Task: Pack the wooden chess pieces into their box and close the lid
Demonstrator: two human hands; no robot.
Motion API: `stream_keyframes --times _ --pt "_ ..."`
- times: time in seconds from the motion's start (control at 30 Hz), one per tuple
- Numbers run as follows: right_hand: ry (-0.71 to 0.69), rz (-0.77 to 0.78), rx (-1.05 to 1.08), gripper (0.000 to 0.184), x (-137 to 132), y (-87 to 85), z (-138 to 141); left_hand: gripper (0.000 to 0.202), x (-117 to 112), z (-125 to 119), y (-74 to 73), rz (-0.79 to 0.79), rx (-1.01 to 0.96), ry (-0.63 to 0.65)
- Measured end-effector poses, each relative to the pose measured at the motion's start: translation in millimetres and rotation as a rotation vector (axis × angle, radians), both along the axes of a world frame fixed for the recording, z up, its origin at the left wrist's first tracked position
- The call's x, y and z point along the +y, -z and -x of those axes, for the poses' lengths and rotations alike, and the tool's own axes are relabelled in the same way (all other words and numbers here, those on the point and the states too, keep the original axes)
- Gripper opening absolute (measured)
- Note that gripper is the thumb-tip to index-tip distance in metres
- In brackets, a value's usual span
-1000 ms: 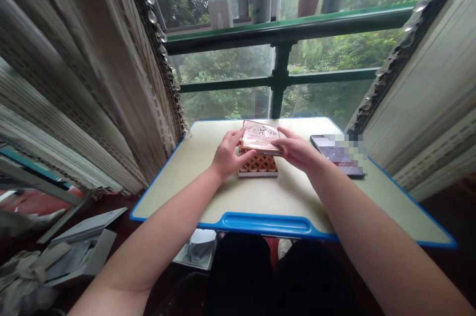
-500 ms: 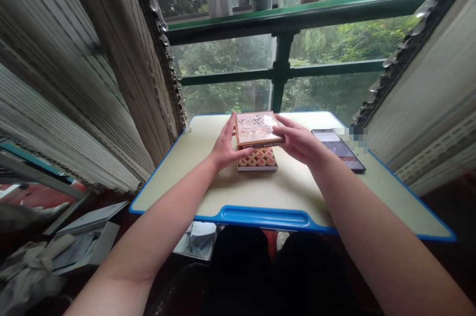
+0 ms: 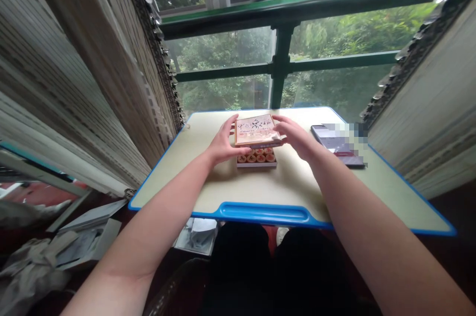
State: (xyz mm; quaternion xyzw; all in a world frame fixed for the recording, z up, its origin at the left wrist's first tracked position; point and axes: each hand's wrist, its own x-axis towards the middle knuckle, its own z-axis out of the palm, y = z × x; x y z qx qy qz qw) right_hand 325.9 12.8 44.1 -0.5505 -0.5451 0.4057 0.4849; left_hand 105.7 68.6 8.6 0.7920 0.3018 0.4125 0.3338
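Note:
A box lid (image 3: 256, 130) printed with "Chinese chess" is held between my two hands, tilted over an open box (image 3: 256, 164). Round wooden Chinese chess pieces (image 3: 261, 158) with red and dark characters show in rows at the box's near side; the lid hides the others. My left hand (image 3: 225, 142) grips the lid's left edge, its thumb along the near left corner. On the opposite edge, my right hand (image 3: 293, 135) holds the lid with its fingers around the right side. The box rests on a cream table (image 3: 208, 187).
The table has a blue rim with a blue tray slot (image 3: 264, 213) at the front. A phone (image 3: 334, 145) lies at the right. Curtains (image 3: 111, 58) hang on both sides, and a green-framed window (image 3: 282, 58) stands behind. Open boxes (image 3: 89, 241) sit on the floor at left.
The lid has come down slightly and towards the left, now more level over the box. Both hands moved with it, and the right fingers have loosened a little. The view has shifted slightly.

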Motion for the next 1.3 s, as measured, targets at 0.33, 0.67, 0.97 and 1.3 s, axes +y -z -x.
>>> stream_keyframes --times 0.33,0.67,0.97,1.3 --pt "0.171 -0.003 -0.757 0.035 -6.6 2.6 1.5 0.104 -5.7 3.2 -2.5 -0.179 0.321 0.016" --pt "0.141 0.061 -0.877 0.044 -5.3 7.2 5.1 0.102 -8.7 3.8 -6.5 -0.140 0.628 -0.002" --pt "0.080 0.078 -0.991 0.040 -1.8 11.7 4.4 0.103 -10.7 4.0 -8.8 -0.076 0.697 0.011" --pt "0.043 0.060 -1.038 0.041 -2.0 14.3 3.4 0.113 -7.7 4.8 -5.4 -0.004 0.707 0.018"
